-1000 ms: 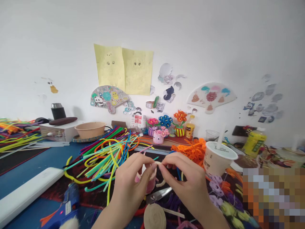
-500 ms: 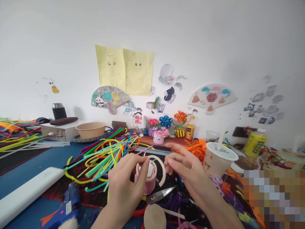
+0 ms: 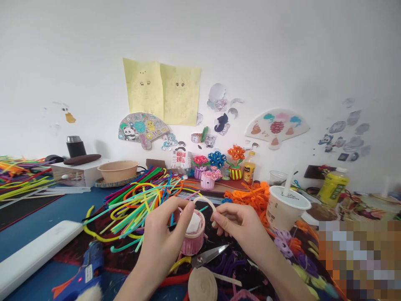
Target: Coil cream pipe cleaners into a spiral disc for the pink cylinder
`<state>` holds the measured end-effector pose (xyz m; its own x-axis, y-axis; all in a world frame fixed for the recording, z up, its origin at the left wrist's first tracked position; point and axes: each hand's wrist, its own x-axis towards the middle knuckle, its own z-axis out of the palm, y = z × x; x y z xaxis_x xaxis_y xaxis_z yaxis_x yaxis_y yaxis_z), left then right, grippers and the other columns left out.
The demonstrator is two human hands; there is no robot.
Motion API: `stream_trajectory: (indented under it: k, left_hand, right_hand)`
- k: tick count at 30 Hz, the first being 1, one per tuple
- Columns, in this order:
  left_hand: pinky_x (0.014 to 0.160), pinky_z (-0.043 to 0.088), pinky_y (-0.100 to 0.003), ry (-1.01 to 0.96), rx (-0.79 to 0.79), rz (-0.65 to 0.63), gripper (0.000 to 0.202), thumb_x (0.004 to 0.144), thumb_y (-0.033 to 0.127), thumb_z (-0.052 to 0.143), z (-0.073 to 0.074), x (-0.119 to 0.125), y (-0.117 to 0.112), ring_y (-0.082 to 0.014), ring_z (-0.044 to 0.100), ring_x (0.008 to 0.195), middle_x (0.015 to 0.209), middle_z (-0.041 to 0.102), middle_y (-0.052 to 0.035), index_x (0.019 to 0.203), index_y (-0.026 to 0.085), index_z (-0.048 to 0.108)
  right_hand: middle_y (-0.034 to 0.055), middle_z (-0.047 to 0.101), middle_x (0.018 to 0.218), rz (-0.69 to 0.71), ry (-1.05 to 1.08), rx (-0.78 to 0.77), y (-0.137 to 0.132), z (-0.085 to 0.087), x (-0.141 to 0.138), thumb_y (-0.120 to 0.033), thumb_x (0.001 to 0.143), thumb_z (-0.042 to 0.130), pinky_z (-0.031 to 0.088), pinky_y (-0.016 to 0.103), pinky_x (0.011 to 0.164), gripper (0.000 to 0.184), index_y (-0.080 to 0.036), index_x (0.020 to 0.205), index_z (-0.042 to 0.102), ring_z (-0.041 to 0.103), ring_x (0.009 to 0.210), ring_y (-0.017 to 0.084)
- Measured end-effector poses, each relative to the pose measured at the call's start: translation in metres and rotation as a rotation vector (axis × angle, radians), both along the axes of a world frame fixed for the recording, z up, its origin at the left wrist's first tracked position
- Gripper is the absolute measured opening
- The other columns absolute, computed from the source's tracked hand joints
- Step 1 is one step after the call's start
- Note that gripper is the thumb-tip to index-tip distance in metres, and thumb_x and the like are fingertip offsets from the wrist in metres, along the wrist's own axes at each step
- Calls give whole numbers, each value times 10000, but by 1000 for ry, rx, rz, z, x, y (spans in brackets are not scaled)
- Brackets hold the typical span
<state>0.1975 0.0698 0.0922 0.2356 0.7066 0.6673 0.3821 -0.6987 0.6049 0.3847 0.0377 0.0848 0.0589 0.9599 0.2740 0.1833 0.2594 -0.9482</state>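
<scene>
My left hand [image 3: 166, 236] wraps round a small pink ribbed pot [image 3: 193, 238] with white filling and pinches one end of a cream pipe cleaner [image 3: 204, 200] arched over the pot. Pinching the arch's other end, my right hand [image 3: 236, 222] sits just right of the pot. Both hands are closed. Under my hands, a pair of scissors [image 3: 208, 256] lies on the dark mat, and a cream coiled disc [image 3: 203, 285] rests in front of it.
A heap of coloured pipe cleaners [image 3: 140, 196] lies to the left. A paper cup with a straw [image 3: 285, 207] and orange pipe cleaners [image 3: 250, 194] stand at right. A blue glue gun [image 3: 86, 271] and a white bar [image 3: 34, 253] lie at lower left. Small flower pots [image 3: 216, 169] line the wall.
The two ends of the cream pipe cleaner were pinched together, then pulled apart. It now arches over the pink pot, with my right hand back at its free end.
</scene>
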Motion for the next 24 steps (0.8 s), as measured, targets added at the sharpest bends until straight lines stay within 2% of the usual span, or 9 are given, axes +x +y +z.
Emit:
stream_trajectory:
  k: [4, 9, 12, 17, 21, 24]
  left_hand:
    - [580, 419, -252, -58, -244, -50, 316, 891, 474, 586, 3, -3, 11, -163, 577, 638, 748, 691, -12, 820, 185, 693]
    - [543, 354, -240, -74, -407, -195, 330, 821, 489, 656, 4, -4, 14, -143, 485, 588, 631, 591, 4, 798, 167, 724]
    - [529, 340, -223, -128, -490, -291, 310, 797, 461, 702, 8, -5, 11, -126, 465, 580, 598, 573, 11, 733, 158, 721]
    - [567, 401, -213, -243, -679, -407, 276, 736, 416, 793, 11, -7, 7, -128, 550, 610, 647, 675, -18, 716, 148, 732]
    - [537, 397, -191, -324, -823, -475, 279, 691, 401, 853, 10, -7, 7, -114, 577, 597, 671, 714, -27, 748, 150, 743]
    - [490, 361, -179, -390, -862, -512, 297, 663, 404, 878, 7, -4, 7, -89, 542, 538, 633, 705, -23, 696, 144, 738]
  right_hand:
    - [25, 660, 586, 26, -118, -15, 0, -1, 1, -329, 794, 694, 450, 239, 511, 204, -158, 687, 718, 622, 542, 159]
    - [17, 654, 613, 22, -114, -6, -1, 1, 2, -314, 779, 706, 455, 233, 509, 187, -151, 687, 712, 574, 518, 130]
    - [11, 652, 602, 22, -47, -14, -2, 2, 3, -359, 761, 752, 454, 222, 486, 224, -147, 704, 706, 571, 500, 120]
    - [23, 677, 591, 63, 153, -39, -3, 4, 0, -514, 717, 803, 456, 215, 446, 389, -142, 699, 693, 607, 472, 121]
    - [26, 695, 596, 97, 297, -67, -7, 7, -4, -495, 729, 820, 469, 206, 459, 376, -137, 698, 709, 626, 480, 113]
    - [20, 712, 608, 128, 386, -115, -11, 10, -6, -442, 701, 864, 485, 197, 492, 338, -139, 718, 713, 648, 509, 110]
